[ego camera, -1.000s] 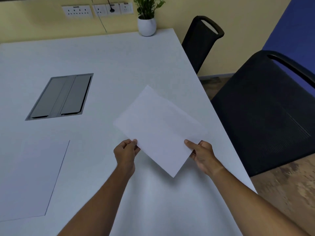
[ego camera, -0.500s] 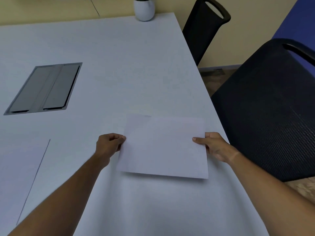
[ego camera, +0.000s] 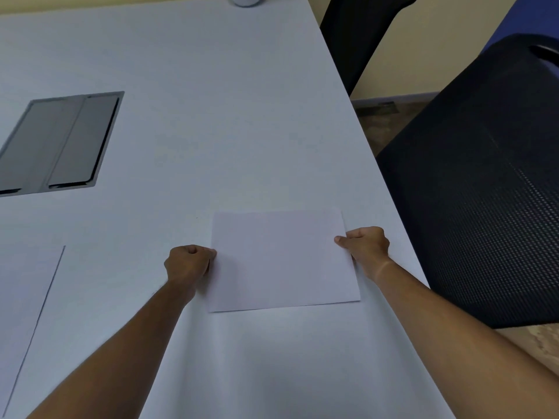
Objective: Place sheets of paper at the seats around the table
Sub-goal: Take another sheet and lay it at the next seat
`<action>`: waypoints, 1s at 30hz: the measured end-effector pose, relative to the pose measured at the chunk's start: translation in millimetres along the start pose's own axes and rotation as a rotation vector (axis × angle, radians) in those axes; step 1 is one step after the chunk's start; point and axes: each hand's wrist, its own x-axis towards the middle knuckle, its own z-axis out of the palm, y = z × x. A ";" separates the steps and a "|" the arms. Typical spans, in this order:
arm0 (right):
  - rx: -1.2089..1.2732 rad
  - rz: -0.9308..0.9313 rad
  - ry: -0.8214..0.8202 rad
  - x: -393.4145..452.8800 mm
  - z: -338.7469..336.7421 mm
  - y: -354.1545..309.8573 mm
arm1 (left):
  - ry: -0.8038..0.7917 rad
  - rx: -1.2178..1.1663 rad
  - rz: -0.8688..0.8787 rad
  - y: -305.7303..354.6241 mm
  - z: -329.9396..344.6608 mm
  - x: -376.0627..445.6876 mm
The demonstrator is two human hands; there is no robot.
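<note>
A white sheet of paper (ego camera: 282, 258) lies flat on the white table (ego camera: 211, 116), close to the table's right edge and in front of a dark mesh chair (ego camera: 484, 182). My left hand (ego camera: 189, 263) pinches the sheet's left edge with curled fingers. My right hand (ego camera: 367, 247) grips the right edge, thumb on top. Another white sheet (ego camera: 21, 313) lies on the table at the far left, partly cut off by the frame.
A grey metal cable hatch (ego camera: 60, 143) is set into the tabletop at the left. A second dark chair (ego camera: 360, 34) stands further along the right side. The base of a white pot (ego camera: 245, 0) shows at the table's far edge. Wooden floor lies right of the table.
The sheet was held tilted above the table; it has turned square to the right edge and come down flat on the tabletop. Both hands moved apart along its sides.
</note>
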 end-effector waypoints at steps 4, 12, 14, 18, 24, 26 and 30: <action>-0.084 -0.024 0.071 -1.5 5.0 -1.6 | 0.016 0.053 0.020 -3.8 1.2 -1.4; -0.214 -0.061 0.148 -1.0 10.6 1.2 | 0.042 0.156 0.098 -5.1 2.5 -2.2; -0.234 -0.066 0.158 -1.1 11.7 1.9 | 0.046 0.183 0.114 -5.6 2.7 -2.5; -0.285 -0.097 0.155 -3.9 12.4 1.7 | 0.066 0.231 0.144 -4.5 1.9 -3.8; -0.554 -0.363 0.131 -27.8 19.7 3.5 | 0.064 0.452 0.399 -9.5 -7.0 -11.4; -0.693 -0.532 0.112 -41.6 27.2 3.0 | 0.038 0.557 0.556 -13.0 -13.3 -20.0; -0.832 -0.697 0.072 -66.0 43.9 -5.6 | 0.015 0.726 0.716 -15.6 -29.8 -35.7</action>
